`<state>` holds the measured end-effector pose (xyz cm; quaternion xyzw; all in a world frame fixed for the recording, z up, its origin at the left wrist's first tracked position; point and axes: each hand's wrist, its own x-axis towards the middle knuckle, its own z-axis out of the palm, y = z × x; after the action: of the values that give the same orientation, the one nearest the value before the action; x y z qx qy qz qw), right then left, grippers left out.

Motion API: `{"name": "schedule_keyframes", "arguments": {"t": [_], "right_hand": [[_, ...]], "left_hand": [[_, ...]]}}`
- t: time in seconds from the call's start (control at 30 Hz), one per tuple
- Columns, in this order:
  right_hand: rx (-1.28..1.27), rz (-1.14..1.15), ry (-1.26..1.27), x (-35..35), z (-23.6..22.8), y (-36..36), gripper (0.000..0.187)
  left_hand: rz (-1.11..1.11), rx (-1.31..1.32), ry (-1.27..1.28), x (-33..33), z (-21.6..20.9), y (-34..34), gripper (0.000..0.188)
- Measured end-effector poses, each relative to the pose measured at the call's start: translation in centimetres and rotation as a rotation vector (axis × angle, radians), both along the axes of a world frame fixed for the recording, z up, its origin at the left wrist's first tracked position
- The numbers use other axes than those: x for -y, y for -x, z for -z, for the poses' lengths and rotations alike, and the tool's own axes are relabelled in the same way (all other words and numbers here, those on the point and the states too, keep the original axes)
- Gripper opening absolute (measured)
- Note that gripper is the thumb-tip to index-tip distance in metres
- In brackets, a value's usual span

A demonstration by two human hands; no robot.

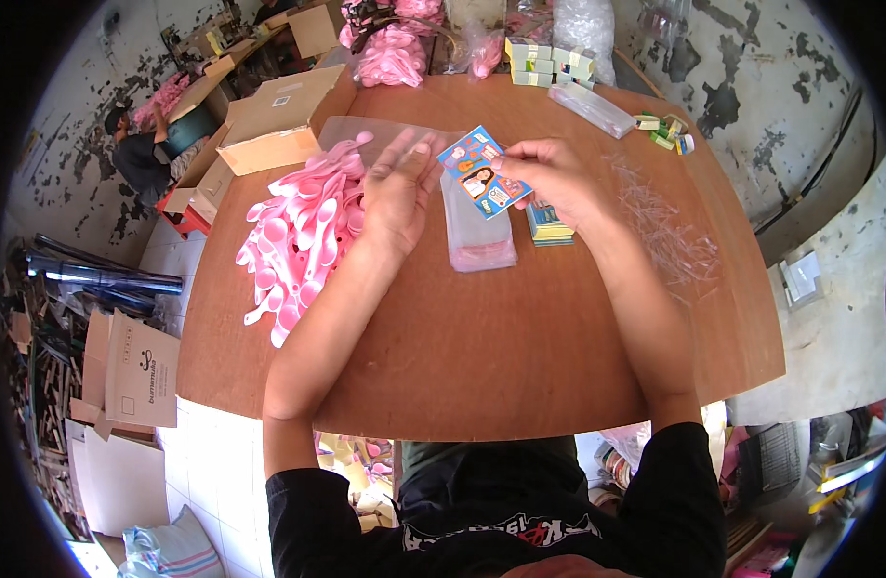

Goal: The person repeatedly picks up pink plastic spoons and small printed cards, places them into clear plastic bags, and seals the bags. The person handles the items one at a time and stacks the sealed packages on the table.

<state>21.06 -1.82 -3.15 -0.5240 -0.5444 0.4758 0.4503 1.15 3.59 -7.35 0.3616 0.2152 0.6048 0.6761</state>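
Observation:
My right hand [554,178] pinches a blue printed card [483,175] between thumb and fingers, tilted above the table. My left hand [396,197] is beside it, thumb pressed toward the fingers on a clear plastic bag [351,127]; the fingertips look hazy through the film. Below the card lies a stack of flat clear bags [481,241]. A small stack of cards [551,229] sits under my right hand, partly hidden by it. Left of my left forearm is a heap of pink plastic spoons [303,226].
A cardboard box [281,118] stands at the table's far left. Bundled card stacks [549,63], a clear-wrapped pack [592,108] and small rolls [666,130] lie at the back right. Thin plastic strips [660,226] are scattered right. Another person [139,154] works at the far left.

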Motion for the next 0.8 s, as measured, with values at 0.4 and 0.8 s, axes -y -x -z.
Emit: {"name": "schedule_keyframes", "arguments": {"t": [0.4, 0.8], "right_hand": [[0.107, -0.153, -0.014, 0.2, 0.5, 0.5, 0.02], [-0.003, -0.098, -0.015, 0.3, -0.7, -1.4, 0.023]], "left_hand": [[0.029, -0.086, -0.091, 1.1, -0.8, -0.8, 0.056], [-0.105, 0.049, -0.037, 0.3, -1.3, 0.3, 0.05]]}}
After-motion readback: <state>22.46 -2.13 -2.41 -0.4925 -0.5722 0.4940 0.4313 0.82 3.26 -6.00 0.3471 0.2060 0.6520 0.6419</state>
